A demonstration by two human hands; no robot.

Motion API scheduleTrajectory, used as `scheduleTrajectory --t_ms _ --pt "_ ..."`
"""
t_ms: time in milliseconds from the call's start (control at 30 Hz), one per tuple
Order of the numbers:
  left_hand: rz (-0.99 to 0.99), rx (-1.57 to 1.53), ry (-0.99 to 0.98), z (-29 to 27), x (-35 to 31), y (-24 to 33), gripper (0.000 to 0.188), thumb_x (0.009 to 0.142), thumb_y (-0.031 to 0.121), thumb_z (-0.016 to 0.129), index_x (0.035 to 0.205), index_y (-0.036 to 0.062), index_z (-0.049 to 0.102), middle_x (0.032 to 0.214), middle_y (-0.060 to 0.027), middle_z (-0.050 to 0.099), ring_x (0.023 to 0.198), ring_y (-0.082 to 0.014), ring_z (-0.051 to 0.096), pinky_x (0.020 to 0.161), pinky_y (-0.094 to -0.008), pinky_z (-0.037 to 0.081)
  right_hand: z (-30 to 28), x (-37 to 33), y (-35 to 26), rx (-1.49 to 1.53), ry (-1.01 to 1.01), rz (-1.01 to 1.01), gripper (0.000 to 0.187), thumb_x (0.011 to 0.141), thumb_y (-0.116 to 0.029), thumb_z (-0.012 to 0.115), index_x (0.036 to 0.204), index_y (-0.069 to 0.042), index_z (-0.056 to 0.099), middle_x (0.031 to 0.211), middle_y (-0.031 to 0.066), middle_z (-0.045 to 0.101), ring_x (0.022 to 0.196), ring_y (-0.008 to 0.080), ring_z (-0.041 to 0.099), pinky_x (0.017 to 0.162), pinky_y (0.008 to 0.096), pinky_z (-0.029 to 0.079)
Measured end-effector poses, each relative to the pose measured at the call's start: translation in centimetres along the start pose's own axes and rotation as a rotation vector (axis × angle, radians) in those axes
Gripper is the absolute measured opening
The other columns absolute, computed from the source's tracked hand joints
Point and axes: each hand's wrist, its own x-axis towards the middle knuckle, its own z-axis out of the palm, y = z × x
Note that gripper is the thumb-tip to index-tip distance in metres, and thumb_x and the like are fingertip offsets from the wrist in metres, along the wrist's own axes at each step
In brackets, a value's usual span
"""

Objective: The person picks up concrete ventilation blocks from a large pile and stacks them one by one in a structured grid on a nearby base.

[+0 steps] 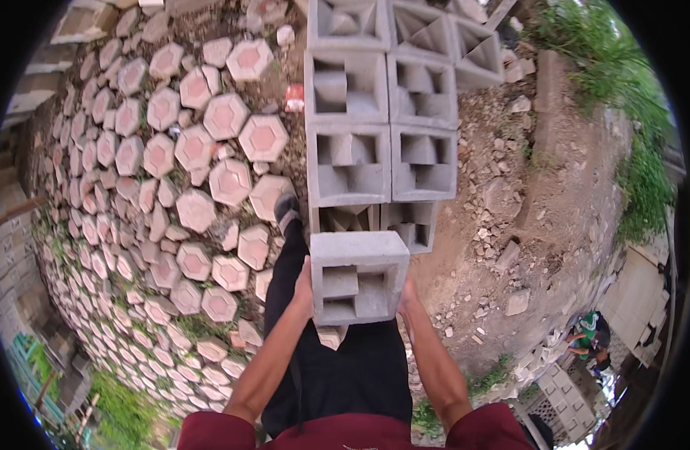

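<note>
A grey concrete ventilation block (360, 249) with square, stepped openings is held up in front of my body, between both hands. My left hand (304, 291) presses along its left side, and my right hand (408, 297) grips the right side; the fingertips are partly hidden. Just beyond it stands a stack of similar grey vent blocks (387, 161), set two wide in rows that run away from me. The held block overlaps the near end of that stack in view, so I cannot tell whether they touch.
Hexagonal pink-and-grey pavers (230, 181) lie loosely on the left, around my shoe (287, 208). Broken rubble (502, 196) covers the dirt to the right. At the lower right, another person (589, 335) in green is near more patterned blocks (566, 397). Green plants (607, 56) grow at upper right.
</note>
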Motion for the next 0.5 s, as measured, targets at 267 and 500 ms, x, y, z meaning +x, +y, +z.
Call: scheduleTrajectory --t_ms 267,500 --pt "0.0 -0.013 -0.021 0.2 7.9 0.6 0.053 0.096 0.045 0.028 0.128 0.0061 0.043 0.12 -0.0111 0.054 0.107 -0.0243 0.054 0.093 -0.0381 0.042 -3.5 10.1 2.8 -0.102 0.146 0.006 0.045 0.094 -0.037 0.038 0.122 -0.003 0.05 0.115 0.0083 0.057 0.106 0.0199 0.054 0.092 0.0339 0.041" --pt "0.026 -0.009 -0.017 0.4 11.4 0.2 0.052 0.097 0.042 0.025 0.13 0.0047 0.04 0.124 -0.0119 0.051 0.113 -0.0256 0.05 0.095 -0.0379 0.04 -4.6 14.6 2.1 -0.182 0.086 -0.021 0.06 0.094 -0.048 0.036 0.127 0.0 0.045 0.122 0.0097 0.052 0.111 0.0198 0.048 0.096 0.0317 0.037"
